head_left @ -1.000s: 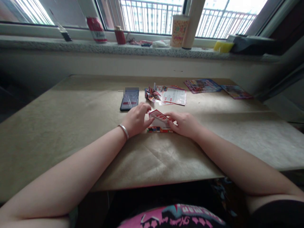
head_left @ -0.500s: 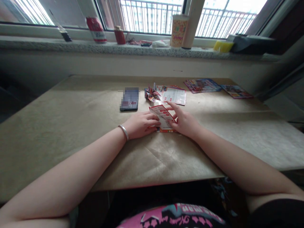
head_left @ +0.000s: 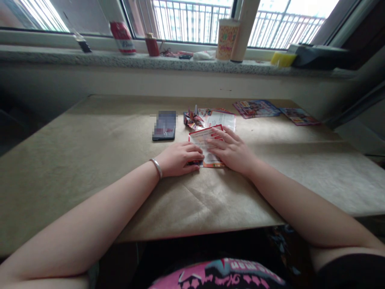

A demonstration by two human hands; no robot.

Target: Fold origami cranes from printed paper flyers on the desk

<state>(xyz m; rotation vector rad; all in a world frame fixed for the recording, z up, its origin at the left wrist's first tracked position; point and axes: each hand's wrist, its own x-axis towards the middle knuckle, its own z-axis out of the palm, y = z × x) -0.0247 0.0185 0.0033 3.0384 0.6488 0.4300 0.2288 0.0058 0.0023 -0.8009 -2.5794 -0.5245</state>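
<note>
A printed paper leaflet (head_left: pixel 207 138) with red edges and lettering lies on the table between my hands. My left hand (head_left: pixel 182 157) rests on its left side, fingers laid out over the paper. Across its right side lies my right hand (head_left: pixel 233 148), fingers spread flat, covering part of the red print. Just beyond the leaflet stands a small folded-paper piece (head_left: pixel 192 119) in mixed colours. Behind it, another white printed sheet (head_left: pixel 221 117) lies flat, partly hidden by my right hand.
A dark phone-like device (head_left: pixel 164 126), partly pixelated, lies left of the papers. Colourful leaflets (head_left: pixel 257 108) form a pile at the back right, with more leaflets (head_left: pixel 300 115) beside it. On the windowsill stand a red can (head_left: pixel 122 38) and a patterned cup (head_left: pixel 227 40).
My right hand has gone from holding up the leaflet's right part to lying flat on it. The leaflet's raised part is now pressed down. My left hand has barely moved.
</note>
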